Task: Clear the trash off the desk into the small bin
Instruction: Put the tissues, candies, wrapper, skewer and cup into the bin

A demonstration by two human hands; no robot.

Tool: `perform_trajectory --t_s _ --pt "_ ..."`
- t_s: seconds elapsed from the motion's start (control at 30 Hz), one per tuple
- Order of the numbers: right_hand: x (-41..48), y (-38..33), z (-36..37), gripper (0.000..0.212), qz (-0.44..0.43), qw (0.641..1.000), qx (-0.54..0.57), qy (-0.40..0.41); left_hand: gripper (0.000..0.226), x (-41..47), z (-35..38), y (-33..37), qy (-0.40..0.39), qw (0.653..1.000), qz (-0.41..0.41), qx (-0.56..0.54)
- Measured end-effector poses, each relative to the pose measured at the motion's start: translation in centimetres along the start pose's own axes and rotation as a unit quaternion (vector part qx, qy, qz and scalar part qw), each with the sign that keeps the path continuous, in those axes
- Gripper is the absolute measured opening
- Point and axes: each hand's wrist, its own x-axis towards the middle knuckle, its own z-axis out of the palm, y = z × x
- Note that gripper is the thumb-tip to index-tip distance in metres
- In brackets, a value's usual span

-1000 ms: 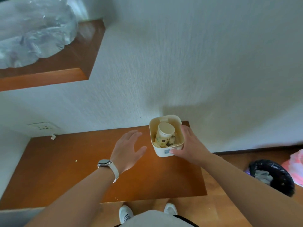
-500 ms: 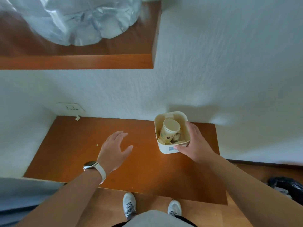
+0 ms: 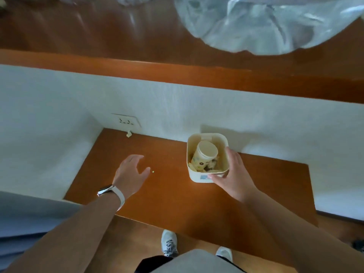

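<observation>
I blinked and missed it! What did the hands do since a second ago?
The left hand slid left across the desk, away from the small bin, and now hovers open near a tiny green crumb. Nothing was picked up or dropped. The right hand still holds the bin's near corner, and the paper cup still sits inside.

The desk [image 3: 177,194] is orange-brown wood, the small bin [image 3: 199,177] cream with a pale blue label, the paper cup [image 3: 204,154] inside it cream with dark flower-like marks, the wall [image 3: 177,107] white and textured, the watch strap [image 3: 120,195] white, the shoes [image 3: 169,243] white with dark laces.
</observation>
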Motion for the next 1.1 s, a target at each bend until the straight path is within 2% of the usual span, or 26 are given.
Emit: perform_trajectory --t_s 0.27,0.5,0.77,0.9,1.03,1.1 --pt "2.9 -6.1 6.2 0.097 -0.011 1.0 -0.005 -0.003 0.044 6.1 -1.3 -6.7 -0.01 0.997 -0.049 -0.054" --pt "5.4 -10.8 11.1 0.098 -0.009 1.0 -0.006 -0.016 0.046 12.4 -0.9 -11.0 -0.008 0.996 -0.039 -0.08" --pt "6.4 -13.5 14.2 0.101 0.043 0.999 -0.015 -0.007 0.051 19.1 0.2 -13.1 -0.033 0.999 0.028 -0.019" --pt "6.4 -14.1 14.3 0.1 0.061 0.998 -0.024 -0.01 0.047 20.6 0.9 -13.5 -0.05 0.992 0.082 0.077" --pt "6.4 -14.5 14.3 0.101 0.085 0.996 -0.031 -0.015 0.031 20.8 1.3 -13.9 -0.026 0.987 0.105 0.122" --pt "6.5 -14.7 14.3 0.101 0.091 0.995 -0.037 -0.018 0.023 20.7 1.6 -14.2 -0.019 0.987 0.116 0.11"
